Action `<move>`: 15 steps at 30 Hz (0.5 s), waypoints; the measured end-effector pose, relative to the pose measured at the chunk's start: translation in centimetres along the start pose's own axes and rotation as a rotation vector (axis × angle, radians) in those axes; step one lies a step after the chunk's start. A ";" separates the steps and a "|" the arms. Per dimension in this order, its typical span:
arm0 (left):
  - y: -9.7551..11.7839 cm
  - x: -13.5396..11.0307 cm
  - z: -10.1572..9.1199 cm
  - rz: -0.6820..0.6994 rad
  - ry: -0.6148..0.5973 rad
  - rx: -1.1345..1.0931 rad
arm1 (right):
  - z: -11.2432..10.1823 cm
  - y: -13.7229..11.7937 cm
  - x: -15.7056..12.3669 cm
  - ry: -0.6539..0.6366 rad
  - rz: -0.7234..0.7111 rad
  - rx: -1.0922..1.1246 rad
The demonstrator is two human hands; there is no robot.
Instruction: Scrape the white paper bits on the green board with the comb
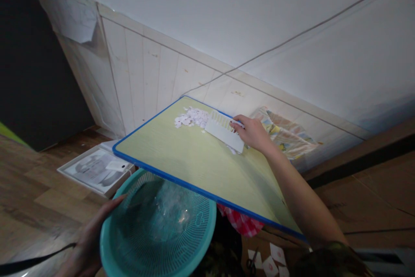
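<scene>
My left hand (87, 238) grips the left side of a turquoise plastic basket (106, 242), tilted below the table's front edge. Clear, shiny plastic film (171, 210) lies inside it. Over the small yellow table (181, 156) with a blue rim, my right hand (254, 133) is closed on the right end of a white slotted plate (224, 133), its long solid edge toward me. A heap of white paper scraps (192, 118) lies on the tabletop just left of the plate. A few more scraps (234, 151) show under its near right corner.
The table's back edge is near a white panelled wall (145, 65) with a cable (275, 47). An open white box (97, 169) sits on the floor at left. Scissors (251, 264) and printed cards (271, 265) lie below right, near cardboard boxes (366, 190).
</scene>
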State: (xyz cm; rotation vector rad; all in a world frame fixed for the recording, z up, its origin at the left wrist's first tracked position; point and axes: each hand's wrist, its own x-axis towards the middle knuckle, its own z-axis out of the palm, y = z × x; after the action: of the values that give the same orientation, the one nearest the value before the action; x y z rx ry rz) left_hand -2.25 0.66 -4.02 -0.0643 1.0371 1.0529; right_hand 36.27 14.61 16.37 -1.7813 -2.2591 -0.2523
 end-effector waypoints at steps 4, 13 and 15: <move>-0.2 0.9 -0.9 -0.021 -0.008 0.018 | 0.8 0.1 -0.3 -0.004 -0.002 0.055; 0.0 0.0 0.0 0.015 -0.035 0.018 | 0.1 1.2 -1.7 0.049 -0.013 0.101; 0.0 -0.2 0.2 0.007 -0.039 0.016 | 0.2 1.3 -1.7 0.040 0.008 0.083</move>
State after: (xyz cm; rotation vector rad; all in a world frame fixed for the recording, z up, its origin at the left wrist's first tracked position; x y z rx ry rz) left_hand -2.11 0.65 -3.76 -0.0275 1.0109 1.0486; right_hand 37.88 13.35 15.66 -1.7278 -2.2008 -0.1883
